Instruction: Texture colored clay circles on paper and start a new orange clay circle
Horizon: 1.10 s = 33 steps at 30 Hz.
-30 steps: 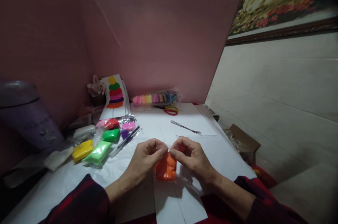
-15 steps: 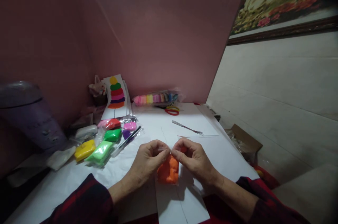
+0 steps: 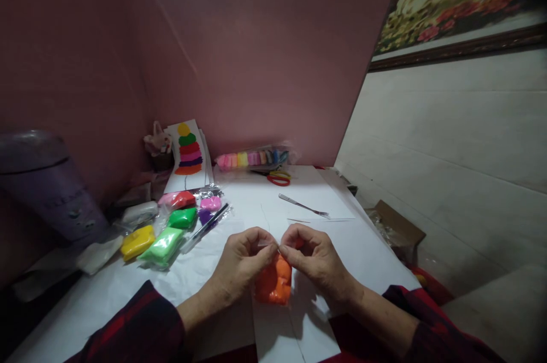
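Between my two hands hangs a clear packet of orange modelling clay [image 3: 274,282], its top edge pinched by both. My left hand [image 3: 247,260] grips that edge from the left between thumb and forefinger. From the right, my right hand [image 3: 315,259] pinches it the same way, the thumbs almost touching. Below the packet lies a narrow white paper strip [image 3: 314,337] with a thin line drawn along it. Just beyond my fingers are a fork [image 3: 302,206] and a thin pointed stick [image 3: 299,220] on white paper.
At left lie several clay packets, among them yellow [image 3: 137,243] and light green [image 3: 163,245], beside a pen [image 3: 209,226]. A purple bottle [image 3: 51,186] stands far left. Behind are a coloured layered picture [image 3: 188,152], a bag of assorted clay [image 3: 252,159] and scissors [image 3: 278,179].
The orange packet sits slightly lower and further right. Both hands keep their pinch on its top edge, shifted only a little.
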Each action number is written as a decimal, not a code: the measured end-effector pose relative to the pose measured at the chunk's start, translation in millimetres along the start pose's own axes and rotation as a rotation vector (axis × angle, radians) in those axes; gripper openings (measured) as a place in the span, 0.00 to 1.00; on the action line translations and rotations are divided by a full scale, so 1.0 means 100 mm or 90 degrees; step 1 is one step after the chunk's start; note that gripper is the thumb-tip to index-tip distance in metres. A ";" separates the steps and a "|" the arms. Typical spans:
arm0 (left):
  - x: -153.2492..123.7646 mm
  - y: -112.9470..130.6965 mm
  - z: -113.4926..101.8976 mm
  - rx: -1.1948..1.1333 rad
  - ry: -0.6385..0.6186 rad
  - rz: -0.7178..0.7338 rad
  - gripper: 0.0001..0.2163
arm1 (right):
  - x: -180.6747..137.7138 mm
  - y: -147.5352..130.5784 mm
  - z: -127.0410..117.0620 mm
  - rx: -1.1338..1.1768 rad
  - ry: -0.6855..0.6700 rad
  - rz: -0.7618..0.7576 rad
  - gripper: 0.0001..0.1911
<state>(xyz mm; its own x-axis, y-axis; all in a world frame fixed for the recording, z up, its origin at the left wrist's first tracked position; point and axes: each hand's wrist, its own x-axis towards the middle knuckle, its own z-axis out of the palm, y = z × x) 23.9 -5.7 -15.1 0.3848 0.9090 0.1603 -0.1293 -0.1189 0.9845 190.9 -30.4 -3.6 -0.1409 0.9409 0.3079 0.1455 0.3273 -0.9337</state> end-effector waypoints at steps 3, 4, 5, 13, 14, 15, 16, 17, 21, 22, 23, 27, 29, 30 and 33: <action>0.02 -0.03 -0.03 -0.027 -0.018 -0.009 0.13 | 0.01 0.00 -0.02 0.010 0.003 0.014 0.09; 0.03 -0.02 -0.04 -0.033 -0.020 -0.010 0.12 | 0.02 0.00 -0.03 0.010 0.006 0.017 0.09; 0.04 0.00 -0.05 -0.035 -0.019 -0.011 0.12 | 0.03 -0.01 -0.03 0.008 0.009 0.020 0.09; 0.06 0.15 -0.06 -0.028 0.036 -0.003 0.13 | 0.05 0.04 -0.05 -0.004 0.019 0.006 0.10; 0.06 0.14 -0.05 -0.028 0.037 -0.003 0.13 | 0.05 0.04 -0.05 0.002 0.011 0.003 0.11; 0.06 0.14 -0.04 -0.028 0.037 -0.005 0.13 | 0.05 0.04 -0.05 0.009 0.003 0.001 0.11; 0.06 0.13 -0.04 -0.027 0.035 -0.008 0.13 | 0.05 0.04 -0.04 0.016 0.000 0.000 0.11; 0.06 0.13 -0.04 -0.025 0.032 -0.011 0.13 | 0.06 0.03 -0.04 0.021 -0.001 0.001 0.11; 0.05 0.12 -0.04 -0.007 0.020 -0.002 0.12 | 0.05 -0.03 -0.03 0.031 0.010 0.008 0.11; 0.04 0.12 -0.04 -0.003 0.016 0.005 0.12 | 0.05 -0.04 -0.03 0.033 0.010 0.011 0.11; 0.04 0.12 -0.04 0.000 0.013 0.011 0.12 | 0.04 -0.04 -0.03 0.037 0.008 0.013 0.11; 0.03 0.10 -0.04 0.015 0.003 0.034 0.11 | 0.04 -0.04 -0.04 0.058 -0.006 0.030 0.12; 0.03 0.08 -0.04 0.015 0.003 0.042 0.12 | 0.04 -0.02 -0.04 0.066 -0.009 0.036 0.13; 0.03 0.08 -0.03 0.010 0.004 0.043 0.12 | 0.04 -0.01 -0.04 0.068 -0.008 0.035 0.13; 0.05 0.07 -0.04 -0.013 0.009 0.023 0.12 | 0.04 0.01 -0.05 0.057 -0.002 0.030 0.13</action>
<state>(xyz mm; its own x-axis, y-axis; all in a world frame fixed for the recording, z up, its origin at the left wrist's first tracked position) 21.3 -0.8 -7.4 0.3673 0.9096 0.1944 -0.1616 -0.1434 0.9764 195.5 -25.7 -2.4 -0.1395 0.9548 0.2623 0.0648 0.2731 -0.9598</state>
